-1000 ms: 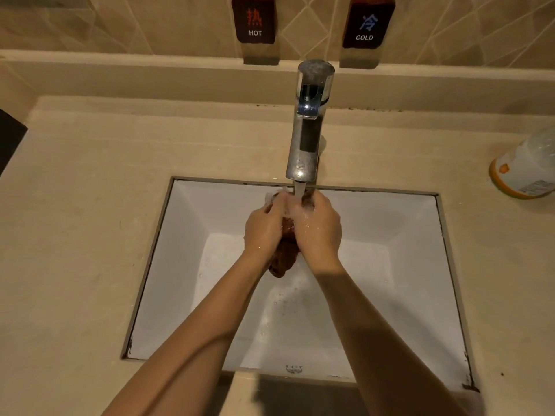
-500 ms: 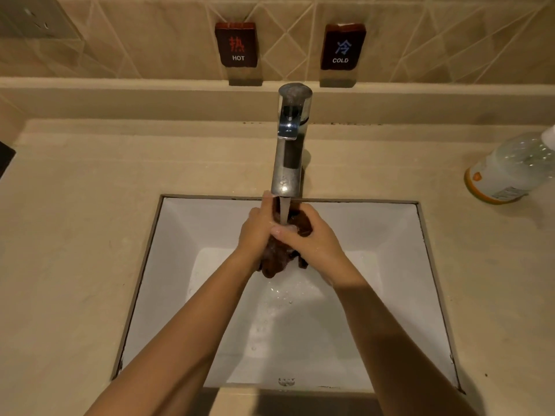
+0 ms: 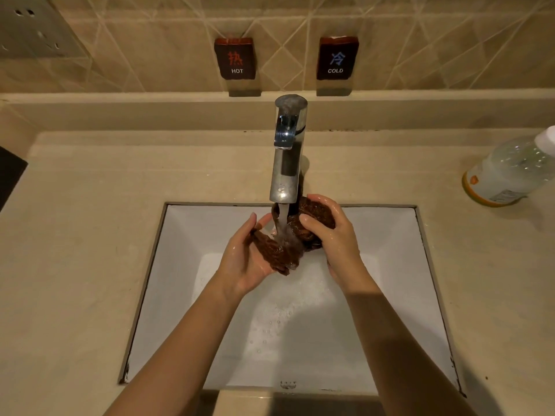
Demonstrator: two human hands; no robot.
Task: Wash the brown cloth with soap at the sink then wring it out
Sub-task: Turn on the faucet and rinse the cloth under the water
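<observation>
Head view, looking down over the sink.

- Sink (image 3: 390, 265): white rectangular basin set in a beige countertop (image 3: 90, 235), centre of frame. Droplets and foam specks on the basin floor.
- Faucet (image 3: 286, 157): chrome, upper centre, spout over the basin's far edge. Water stream (image 3: 282, 223) running.
- Brown cloth (image 3: 297, 238): wet, held between the 2 hands above the far part of the basin, directly under the spout. The stream hits it mid-length.
- Right hand (image 3: 336, 238): fingers and thumb wrapped round the bunched end of the cloth, just right of the spout. Firm grasp.
- Left hand (image 3: 246, 262): palm up, fingers loosely extended, not clenched. The other end of the cloth lies draped across its palm and fingers.
- Both forearms bare, coming in from the bottom edge.
- Wall, top of frame: 2 dark plaques, "HOT" (image 3: 235, 58) left of "COLD" (image 3: 338, 58). Electrical socket (image 3: 33, 28) in the upper left corner.
- Clear plastic bottle (image 3: 507, 172) with a white cap and an orange-edged label, on the counter at the right edge, well apart from the hands.
</observation>
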